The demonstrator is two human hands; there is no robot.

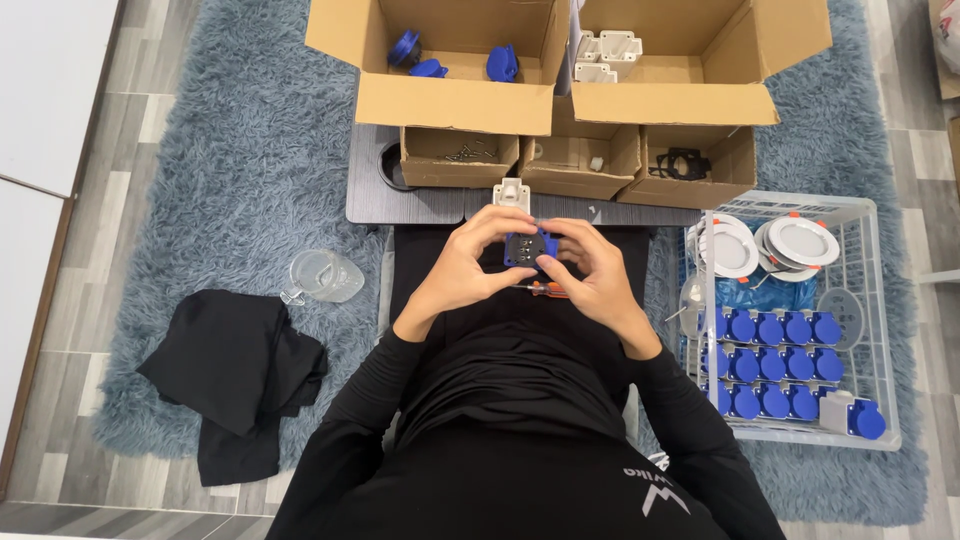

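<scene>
While both hands pinch the small blue-and-black socket part (pixel 527 247) above the lap, left hand (pixel 462 268) and right hand (pixel 590 275) each in a fingertip grip, it could slip — loose pieces might drop into the shaggy rug (pixel 230 180), and the screwdriver (pixel 545 289) beneath could roll off.

At twelve o'clock the way forward is shut: a white block (pixel 511 193) sits just past the hands (pixel 530 262), then three small boxes (pixel 459 157) in a row on the counter (pixel 372 195), and two big cartons (pixel 455 60) behind. At three a wire basket (pixel 795 320) full of blue sockets (pixel 770 328) walls that side. At nine the rug (pixel 230 170) lies open as far as a clear cup (pixel 322 276); a black cloth (pixel 235 375) lies at eight.
</scene>
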